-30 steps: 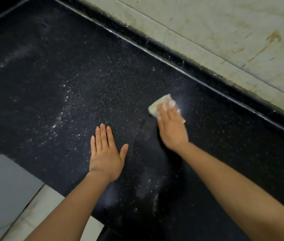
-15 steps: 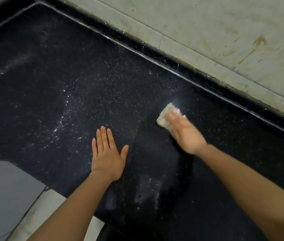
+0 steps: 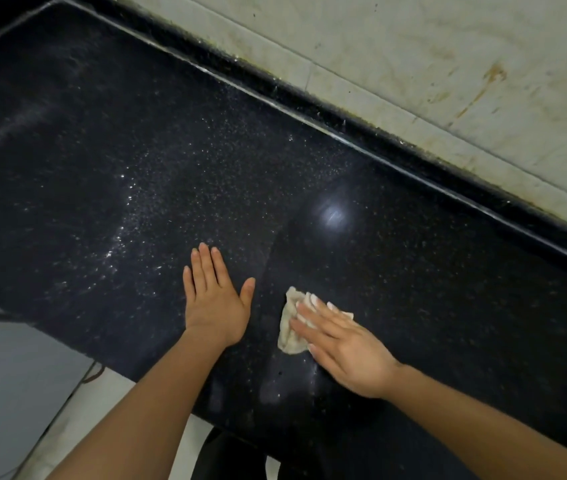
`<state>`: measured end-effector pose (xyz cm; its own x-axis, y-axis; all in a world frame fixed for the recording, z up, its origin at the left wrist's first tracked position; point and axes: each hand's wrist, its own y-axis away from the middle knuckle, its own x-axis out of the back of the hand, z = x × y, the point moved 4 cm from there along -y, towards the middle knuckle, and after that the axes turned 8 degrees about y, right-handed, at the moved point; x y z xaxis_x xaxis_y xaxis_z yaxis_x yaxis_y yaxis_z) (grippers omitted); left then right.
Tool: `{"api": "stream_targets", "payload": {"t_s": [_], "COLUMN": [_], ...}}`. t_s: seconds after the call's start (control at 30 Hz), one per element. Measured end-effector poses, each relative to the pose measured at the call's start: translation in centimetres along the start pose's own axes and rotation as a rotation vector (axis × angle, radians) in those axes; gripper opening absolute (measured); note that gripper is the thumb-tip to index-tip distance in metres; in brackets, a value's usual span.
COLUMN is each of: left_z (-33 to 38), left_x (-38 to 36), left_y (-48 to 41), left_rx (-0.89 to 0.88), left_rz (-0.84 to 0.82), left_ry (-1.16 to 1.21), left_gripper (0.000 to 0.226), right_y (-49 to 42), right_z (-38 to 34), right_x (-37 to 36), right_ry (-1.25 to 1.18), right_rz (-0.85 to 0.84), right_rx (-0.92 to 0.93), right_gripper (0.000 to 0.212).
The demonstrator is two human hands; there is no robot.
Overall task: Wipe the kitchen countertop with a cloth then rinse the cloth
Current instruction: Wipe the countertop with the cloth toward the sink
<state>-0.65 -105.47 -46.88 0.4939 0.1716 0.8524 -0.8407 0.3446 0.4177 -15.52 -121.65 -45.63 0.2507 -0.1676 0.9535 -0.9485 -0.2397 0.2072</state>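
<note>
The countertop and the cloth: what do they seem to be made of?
Countertop: probably polished black granite or similar stone, judging by pale flecks and a glossy light reflection. Cloth: soft off-white fabric, matte, possibly cotton; it crumples into folds under the right hand.

Single head-worn view, looking steeply down and forward, close above the table point(image 3: 136, 174), far edge running diagonally along the wall point(image 3: 448, 64)

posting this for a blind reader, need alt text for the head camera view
A person's right hand presses a crumpled pale cloth onto a black speckled countertop, while the left hand lies flat beside it, fingers straight. White specks dust the surface to the left, and a stained pale wall runs along its far edge.
</note>
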Motion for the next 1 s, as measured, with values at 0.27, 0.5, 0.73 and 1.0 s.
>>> {"api": "stream_targets", "payload": {"t_s": [0.27, 0.5, 0.73, 1.0], "left_z": [-0.1, -2.1, -5.9, -6.4], "left_x": [0.3, -0.6, -4.1, -4.6], "left_y": [0.3, 8.9, 14.8, 14.5], "left_rx": [0.022, -0.063, 0.073, 0.136], "left_rz": [-0.038, 0.271, 0.27, 0.177], "left_ry": [-0.048, 0.104, 0.065, 0.051], "left_gripper": [0.076, 0.07, 0.074, 0.076], "right_y": [-3.5, -2.1, 5.9, 9.6], "right_z": [9.3, 4.1, -7.0, -7.2], "right_x": [2.0, 0.1, -4.7, -5.1], "right_ry": [0.225, 0.062, 0.23, 0.344], "right_rz": [0.108, 0.154, 0.184, 0.012], "right_rx": [-0.36, -0.432, -0.097, 0.265], "right_gripper": [0.048, 0.048, 0.049, 0.058]}}
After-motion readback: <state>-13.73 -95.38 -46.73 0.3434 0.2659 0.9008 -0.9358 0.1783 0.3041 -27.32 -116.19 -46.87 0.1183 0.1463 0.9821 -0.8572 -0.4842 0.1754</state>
